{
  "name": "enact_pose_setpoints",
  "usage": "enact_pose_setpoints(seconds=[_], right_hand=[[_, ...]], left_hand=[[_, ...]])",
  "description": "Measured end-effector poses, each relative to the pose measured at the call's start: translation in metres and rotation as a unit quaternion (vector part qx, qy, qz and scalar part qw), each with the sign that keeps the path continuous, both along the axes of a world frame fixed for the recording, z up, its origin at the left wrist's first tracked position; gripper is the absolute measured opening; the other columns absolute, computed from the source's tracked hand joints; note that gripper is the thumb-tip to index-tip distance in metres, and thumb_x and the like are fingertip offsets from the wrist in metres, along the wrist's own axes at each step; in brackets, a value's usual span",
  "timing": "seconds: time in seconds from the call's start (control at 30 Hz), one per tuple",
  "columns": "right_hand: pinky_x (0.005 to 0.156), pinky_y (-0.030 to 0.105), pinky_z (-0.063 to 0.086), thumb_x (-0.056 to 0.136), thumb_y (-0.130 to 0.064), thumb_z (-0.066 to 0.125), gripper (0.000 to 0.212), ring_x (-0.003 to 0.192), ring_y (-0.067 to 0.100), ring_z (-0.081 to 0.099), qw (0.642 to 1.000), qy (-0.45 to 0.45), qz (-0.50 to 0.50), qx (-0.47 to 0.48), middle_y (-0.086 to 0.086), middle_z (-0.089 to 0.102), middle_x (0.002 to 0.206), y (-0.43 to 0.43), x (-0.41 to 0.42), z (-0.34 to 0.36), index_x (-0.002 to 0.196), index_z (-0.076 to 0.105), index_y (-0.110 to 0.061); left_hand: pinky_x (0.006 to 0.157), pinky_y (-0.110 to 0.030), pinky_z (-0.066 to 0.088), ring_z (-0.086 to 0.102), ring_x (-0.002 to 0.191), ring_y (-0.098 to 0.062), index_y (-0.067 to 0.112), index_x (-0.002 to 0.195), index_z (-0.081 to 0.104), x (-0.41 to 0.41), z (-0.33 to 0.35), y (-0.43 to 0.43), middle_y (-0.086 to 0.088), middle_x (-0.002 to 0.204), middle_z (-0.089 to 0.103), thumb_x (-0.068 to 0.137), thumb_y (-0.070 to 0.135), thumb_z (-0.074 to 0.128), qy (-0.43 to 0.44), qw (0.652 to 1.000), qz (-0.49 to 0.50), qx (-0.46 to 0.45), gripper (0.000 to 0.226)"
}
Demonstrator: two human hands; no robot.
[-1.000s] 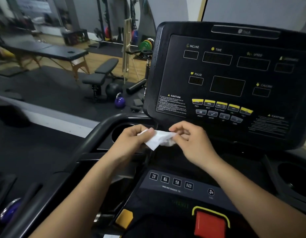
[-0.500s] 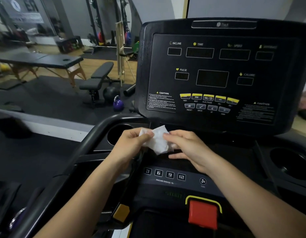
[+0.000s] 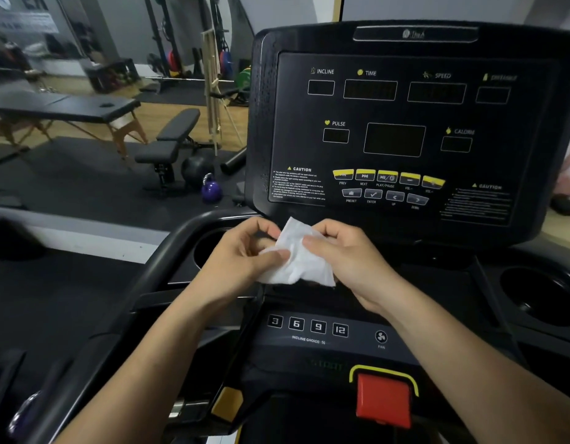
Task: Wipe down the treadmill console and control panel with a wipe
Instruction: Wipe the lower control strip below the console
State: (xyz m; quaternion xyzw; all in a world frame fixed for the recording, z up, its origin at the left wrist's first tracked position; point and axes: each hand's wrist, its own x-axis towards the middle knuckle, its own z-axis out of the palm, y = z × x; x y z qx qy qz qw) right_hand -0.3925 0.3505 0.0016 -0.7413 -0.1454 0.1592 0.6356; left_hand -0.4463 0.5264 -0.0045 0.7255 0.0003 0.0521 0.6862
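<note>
A white wipe (image 3: 296,261) is held between both hands just below the black treadmill console (image 3: 405,129). My left hand (image 3: 242,257) pinches its left side with thumb and fingers. My right hand (image 3: 344,254) grips its right side with the fingers curled over the top edge. The wipe is partly unfolded and creased, and it touches no surface. The console's dark displays and yellow buttons (image 3: 387,177) sit above the hands. The lower control panel (image 3: 309,328), with numbered incline keys and a fan button, lies under my wrists.
A red stop key (image 3: 383,398) sits low in the middle. Cup holders are at the left (image 3: 210,245) and right (image 3: 539,293). The left handrail (image 3: 149,280) curves down. Beyond are a bench (image 3: 171,139), a purple kettlebell (image 3: 211,190) and a massage table (image 3: 69,107).
The wipe has been opened out wider between my hands and now hangs lower. Both hands stay in front of the console's lower edge. The view has shifted a little to the right.
</note>
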Motion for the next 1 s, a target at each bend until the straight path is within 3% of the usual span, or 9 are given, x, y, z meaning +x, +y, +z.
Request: enact_pose_setpoints(seconds=[0.17,0.33,0.43,0.53,0.67,0.73,0.83,0.93,1.0], right_hand=[[0.054,0.025,0.044,0.091,-0.012,0.061,0.012,0.065,0.015,0.058,0.999,0.017,-0.04,-0.014,0.008,0.065,0.075,0.004,0.007,-0.002,0.083,0.065,-0.005],[0.065,0.038,0.045,0.09,-0.012,0.062,0.016,0.071,0.024,0.059,0.992,0.08,-0.089,0.028,0.009,0.063,0.077,-0.002,0.01,-0.002,0.074,0.063,-0.012],[0.068,0.039,0.043,0.09,-0.014,0.06,0.018,0.076,0.025,0.057,0.984,0.104,-0.129,0.068,0.011,0.059,0.082,-0.005,0.012,0.0,0.073,0.06,-0.016],[0.058,0.027,0.045,0.092,-0.012,0.057,0.016,0.072,0.018,0.059,0.984,0.079,-0.139,0.076,0.006,0.062,0.078,-0.007,0.016,0.005,0.077,0.062,-0.015],[0.063,0.028,0.043,0.091,-0.011,0.059,0.01,0.073,0.017,0.057,0.998,0.006,-0.061,0.034,0.006,0.062,0.077,-0.004,0.016,0.009,0.084,0.065,-0.008],[0.065,0.03,0.045,0.092,-0.011,0.06,0.009,0.074,0.017,0.059,0.998,0.018,-0.041,0.051,0.006,0.063,0.076,-0.002,0.015,0.01,0.084,0.065,-0.01],[0.071,0.034,0.052,0.093,-0.016,0.062,0.009,0.079,0.023,0.065,0.988,0.118,-0.054,0.084,0.01,0.068,0.084,0.001,0.018,0.01,0.093,0.066,-0.008],[0.095,0.05,0.051,0.088,-0.032,0.067,0.044,0.103,0.035,0.067,0.961,0.245,-0.039,0.12,0.021,0.068,0.112,0.0,0.013,0.009,0.12,0.061,-0.003],[0.091,0.055,0.052,0.075,-0.032,0.077,0.069,0.101,0.033,0.068,0.965,0.235,-0.028,0.111,0.019,0.065,0.118,-0.006,0.008,0.003,0.134,0.044,-0.014]], left_hand=[[0.062,-0.034,0.05,0.059,0.068,-0.025,0.009,0.096,0.06,0.008,-0.01,0.0,-0.019,0.076,0.066,0.09,0.004,0.066,0.023,0.998,0.047,0.036,0.009],[0.074,-0.028,0.056,0.07,0.078,-0.011,0.01,0.094,0.078,0.005,-0.016,0.01,-0.005,0.091,0.077,0.084,0.006,0.071,-0.058,0.995,0.08,0.021,0.013],[0.094,-0.036,0.052,0.069,0.105,-0.02,0.005,0.092,0.077,0.004,-0.022,0.019,-0.008,0.109,0.074,0.078,0.011,0.074,-0.073,0.995,0.06,-0.019,0.015],[0.092,-0.032,0.051,0.056,0.126,-0.018,0.002,0.075,0.075,0.0,-0.025,0.023,-0.008,0.126,0.067,0.078,0.016,0.075,-0.042,0.997,-0.036,-0.062,0.015],[0.065,-0.025,0.049,0.066,0.091,-0.02,0.005,0.052,0.052,0.004,-0.022,0.006,-0.019,0.109,0.071,0.079,0.015,0.071,-0.001,0.994,-0.032,-0.105,0.035],[0.06,-0.028,0.047,0.059,0.076,-0.024,0.01,0.063,0.046,0.006,-0.017,0.001,-0.024,0.09,0.066,0.072,0.008,0.078,-0.003,0.994,-0.037,-0.098,0.034],[0.063,-0.032,0.051,0.06,0.077,-0.026,0.014,0.089,0.057,0.006,-0.008,0.001,-0.019,0.088,0.064,0.073,-0.001,0.078,0.005,0.99,-0.102,-0.098,0.03],[0.067,-0.027,0.053,0.068,0.085,-0.016,0.014,0.108,0.069,0.007,-0.006,-0.004,-0.007,0.097,0.074,0.081,-0.01,0.07,0.01,0.997,-0.077,-0.013,0.037],[0.069,-0.028,0.056,0.07,0.086,-0.015,0.016,0.106,0.072,0.006,-0.008,-0.004,-0.005,0.097,0.076,0.08,-0.006,0.072,0.012,1.0,-0.023,0.018,0.034]])
